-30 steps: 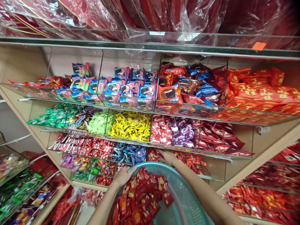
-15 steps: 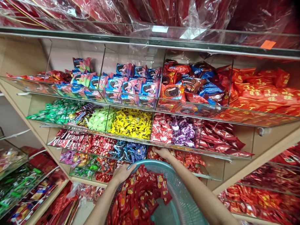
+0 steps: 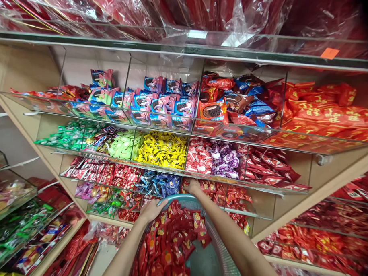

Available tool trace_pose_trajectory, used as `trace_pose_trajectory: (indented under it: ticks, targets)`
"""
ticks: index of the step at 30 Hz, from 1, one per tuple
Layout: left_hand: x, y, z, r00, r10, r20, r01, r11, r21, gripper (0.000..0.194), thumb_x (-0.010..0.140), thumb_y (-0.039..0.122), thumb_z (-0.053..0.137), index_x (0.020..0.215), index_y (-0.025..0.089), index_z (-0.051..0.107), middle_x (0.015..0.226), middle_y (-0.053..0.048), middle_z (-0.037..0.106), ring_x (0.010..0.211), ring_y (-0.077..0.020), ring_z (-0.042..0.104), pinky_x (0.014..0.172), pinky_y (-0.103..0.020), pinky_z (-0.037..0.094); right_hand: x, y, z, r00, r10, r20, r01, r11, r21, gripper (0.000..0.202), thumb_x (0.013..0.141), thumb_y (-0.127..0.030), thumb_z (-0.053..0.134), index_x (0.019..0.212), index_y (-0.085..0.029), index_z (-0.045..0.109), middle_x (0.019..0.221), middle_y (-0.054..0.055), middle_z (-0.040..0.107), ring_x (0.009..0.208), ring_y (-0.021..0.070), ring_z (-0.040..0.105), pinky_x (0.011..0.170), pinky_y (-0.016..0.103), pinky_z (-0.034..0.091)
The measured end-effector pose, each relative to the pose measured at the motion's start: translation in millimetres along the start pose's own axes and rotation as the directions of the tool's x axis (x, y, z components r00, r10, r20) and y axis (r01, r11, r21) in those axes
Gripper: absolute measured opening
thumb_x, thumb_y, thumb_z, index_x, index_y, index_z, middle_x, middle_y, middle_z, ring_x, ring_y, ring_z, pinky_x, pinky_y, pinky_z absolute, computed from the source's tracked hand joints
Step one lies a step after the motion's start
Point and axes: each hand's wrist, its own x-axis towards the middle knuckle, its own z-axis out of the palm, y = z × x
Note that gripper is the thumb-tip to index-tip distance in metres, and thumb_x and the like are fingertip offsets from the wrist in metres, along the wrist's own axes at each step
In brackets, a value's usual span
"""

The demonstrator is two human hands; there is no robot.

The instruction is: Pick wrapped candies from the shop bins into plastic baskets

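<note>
In the head camera's view, grips a teal plastic basket (image 3: pixel 203 266) by its far rim with the left hand (image 3: pixel 152 210), at the basket's 11 o'clock, with fingers curled over the edge. Reaches past the rim at 12 o'clock with the right hand (image 3: pixel 192 187), into a low shelf compartment of red packets (image 3: pixel 210 188), with fingers too hidden to tell open from closed. Shown at the view's 6 o'clock, the basket, loaded with small red packets printed in orange (image 3: pixel 168 243), mostly toward its left side, with bare bottom at right. Stacked beyond on clear-fronted shelves: Oreo packets (image 3: pixel 154 103) at 11 o'clock, red-orange bags with gold lettering (image 3: pixel 328 115) at 3, purple-and-white twisted sweets (image 3: pixel 225 158) at 4, dark blue packets (image 3: pixel 161 184) at 7, green-wrapped sweets (image 3: pixel 71 136) and Snickers bars (image 3: pixel 101 140) at 9. Heaped just left of center, yellow-wrapped sweets (image 3: pixel 162 150).
</note>
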Motion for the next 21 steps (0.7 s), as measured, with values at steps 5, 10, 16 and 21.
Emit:
trace_pose_trajectory:
  ticks: [5, 10, 16, 21]
  targets:
    - [0.5, -0.2, 0.5, 1.0, -0.002, -0.007, 0.002, 1.0, 0.008, 0.061, 0.071, 0.07, 0.03, 0.084, 0.022, 0.066, 0.089, -0.005, 0.069, 0.086, -0.0238, 0.062, 0.071, -0.027, 0.043, 4.4, -2.0, 4.7, 0.999, 0.041, 0.017, -0.042, 0.999, 0.026, 0.054, 0.064, -0.032, 0.064, 0.112, -0.009, 0.053, 0.117, 0.02, 0.053, 0.108, 0.0292, 0.052, 0.084, 0.034, 0.043]
    - [0.5, -0.1, -0.5, 1.0, -0.003, 0.004, 0.003, 1.0, 0.0, 0.061, 0.071, 0.07, 0.03, 0.083, 0.022, 0.066, 0.087, -0.004, 0.069, 0.086, -0.0236, 0.062, 0.071, -0.027, 0.042, 7.5, 0.3, 3.3, 0.995, 0.084, 0.06, -0.089, 0.993, 0.079, 0.052, 0.06, -0.033, 0.067, 0.106, -0.01, 0.057, 0.108, 0.018, 0.06, 0.1, 0.0296, 0.056, 0.078, 0.032, 0.046]
    - [0.7, -0.3, 0.0, 1.0, 0.003, 0.006, -0.003, 1.0, -0.009, 0.06, 0.071, 0.07, 0.031, 0.083, 0.022, 0.065, 0.088, -0.005, 0.069, 0.086, -0.0238, 0.062, 0.071, -0.027, 0.043, 8.9, 6.4, 9.5, 0.995, 0.047, 0.091, -0.062, 0.984, 0.17, 0.044, 0.06, -0.028, 0.068, 0.1, -0.011, 0.06, 0.098, 0.012, 0.065, 0.087, 0.0244, 0.062, 0.068, 0.026, 0.048]
    - [1.4, -1.4, 0.8, 1.0, -0.01, 0.003, 0.01, 1.0, 0.017, 0.064, 0.07, 0.072, 0.028, 0.082, 0.022, 0.065, 0.088, -0.006, 0.069, 0.085, -0.025, 0.062, 0.069, -0.027, 0.043, 14.2, 13.9, 11.9, 1.0, -0.01, 0.02, 0.005, 0.97, 0.242, 0.035, 0.066, -0.022, 0.06, 0.098, -0.009, 0.061, 0.095, 0.016, 0.065, 0.083, 0.0267, 0.062, 0.066, 0.029, 0.049]
